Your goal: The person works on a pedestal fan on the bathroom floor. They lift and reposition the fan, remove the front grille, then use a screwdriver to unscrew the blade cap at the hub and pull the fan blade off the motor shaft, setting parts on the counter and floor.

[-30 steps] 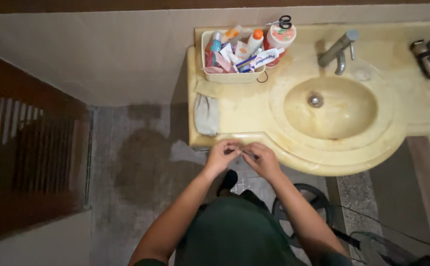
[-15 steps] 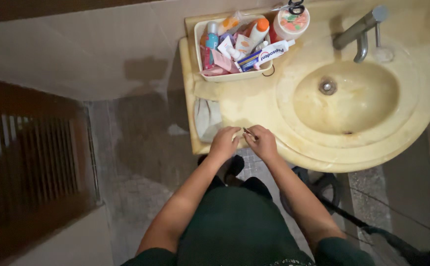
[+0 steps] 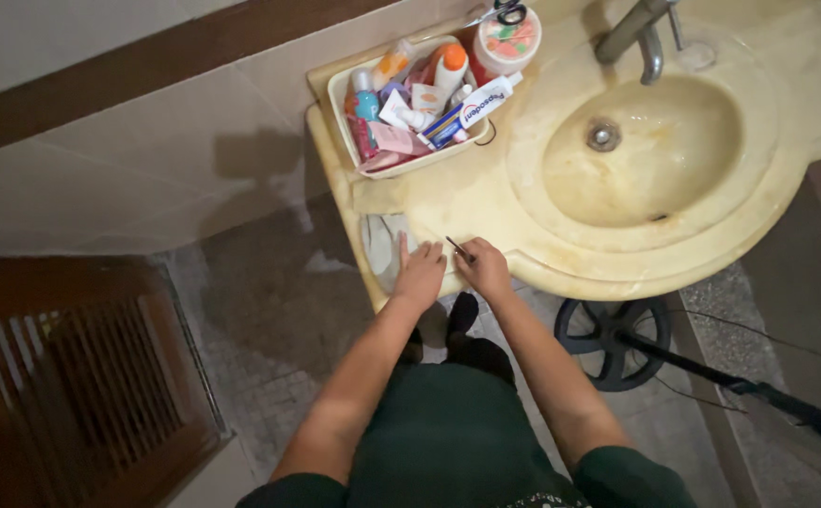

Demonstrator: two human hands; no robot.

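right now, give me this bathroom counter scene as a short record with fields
place: yellowish marble vanity counter with round sink basin
left hand: fingers spread, resting at the counter's front edge
right hand: pinching a thin dark stick-like tool; exact kind too small to tell
behind hands: cream tray packed with toiletry bottles and tubes
tap: metal faucet at the basin's far side
floor: dark wheel-shaped object under the counter

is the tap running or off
Off, as far as can be seen: no stream falls from the tap and the basin around the drain looks dry, though dim light could hide a trickle.
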